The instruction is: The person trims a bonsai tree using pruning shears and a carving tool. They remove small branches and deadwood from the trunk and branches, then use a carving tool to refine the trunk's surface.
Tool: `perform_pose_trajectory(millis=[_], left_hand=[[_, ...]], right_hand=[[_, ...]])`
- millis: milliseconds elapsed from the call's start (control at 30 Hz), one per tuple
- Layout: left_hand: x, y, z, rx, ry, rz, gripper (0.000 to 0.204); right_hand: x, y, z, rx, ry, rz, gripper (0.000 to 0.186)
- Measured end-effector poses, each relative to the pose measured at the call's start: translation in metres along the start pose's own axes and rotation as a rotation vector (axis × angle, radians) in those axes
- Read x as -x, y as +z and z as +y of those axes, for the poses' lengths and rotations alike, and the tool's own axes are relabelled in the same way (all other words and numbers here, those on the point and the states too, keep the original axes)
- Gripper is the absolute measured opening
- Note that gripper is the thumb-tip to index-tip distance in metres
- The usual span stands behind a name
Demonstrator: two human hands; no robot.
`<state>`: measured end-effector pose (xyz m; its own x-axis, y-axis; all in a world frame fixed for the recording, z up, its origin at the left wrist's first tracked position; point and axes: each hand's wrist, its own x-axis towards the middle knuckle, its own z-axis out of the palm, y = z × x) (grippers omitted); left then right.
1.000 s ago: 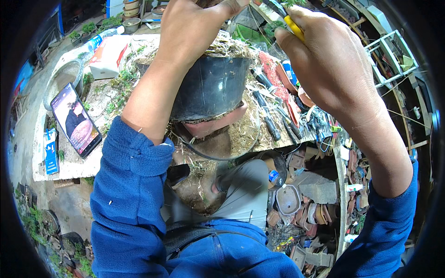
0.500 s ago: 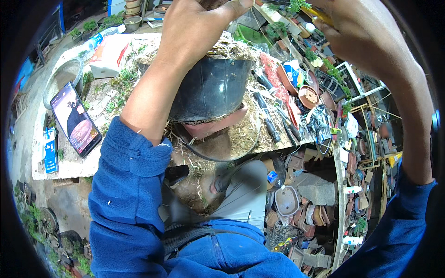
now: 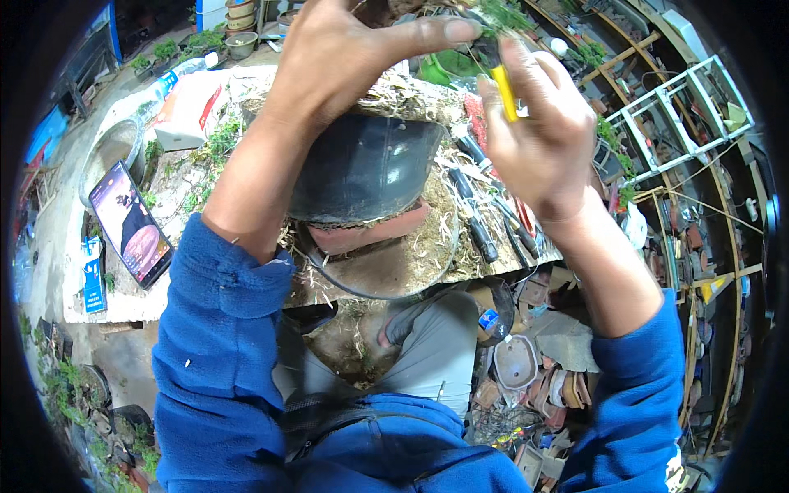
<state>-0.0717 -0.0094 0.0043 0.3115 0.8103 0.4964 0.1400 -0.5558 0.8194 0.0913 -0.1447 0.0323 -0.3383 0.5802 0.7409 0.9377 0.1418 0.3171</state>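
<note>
Closed grip on the right hand (image 3: 542, 135): my fingers wrap a small tool with a yellow handle (image 3: 503, 92), its working end pointing up into the green sprigs (image 3: 501, 15) at the top of the plant. What kind of tool it is I cannot tell; the tip is hidden among the foliage. The left hand (image 3: 345, 57) is clamped over the crown of the root mass (image 3: 411, 94), thumb stretched out toward the right hand, so it grips the plant itself and steadies it.

Position of the work: the plant sits in a black plastic pot (image 3: 366, 168), which stands on a reddish clay saucer (image 3: 370, 234) inside a shallow round tray (image 3: 403, 267) at the near edge of the counter (image 3: 99, 308), directly in front of me.

Progress, as a judgement: trimming is under way and not finished. Dry fibres and cuttings lie scattered in the tray and over the near edge, which suggests a good share of cutting is done. Green growth remains at the top, where the tool is engaged, so work is left there. The debris has not been cleared.

Surroundings: a row of dark-handled hand tools (image 3: 477, 214) lies on the counter just right of the tray. A phone (image 3: 131, 226) with a lit screen rests near the left edge, well apart from the pot.
</note>
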Motion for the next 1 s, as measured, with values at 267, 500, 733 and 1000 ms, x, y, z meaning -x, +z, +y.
perform_pose_trajectory(millis=[267, 500, 733, 1000], left_hand=[[-0.004, -0.001, 0.007, 0.469, 0.194, -0.157, 0.044], [0.006, -0.004, 0.007, 0.318, 0.322, -0.14, 0.058], [-0.002, -0.003, -0.004, 0.43, 0.129, -0.117, 0.087], [-0.001, -0.003, 0.005, 0.509, 0.116, -0.182, 0.078]], right_hand=[[0.015, 0.053, -0.012, -0.078, 0.08, 0.301, 0.051], [0.006, 0.041, -0.006, -0.33, 0.199, 0.164, 0.045], [-0.052, -0.036, 0.022, -0.706, 0.398, -0.578, 0.037], [-0.097, -0.073, 0.011, -0.41, 0.449, -0.828, 0.042]])
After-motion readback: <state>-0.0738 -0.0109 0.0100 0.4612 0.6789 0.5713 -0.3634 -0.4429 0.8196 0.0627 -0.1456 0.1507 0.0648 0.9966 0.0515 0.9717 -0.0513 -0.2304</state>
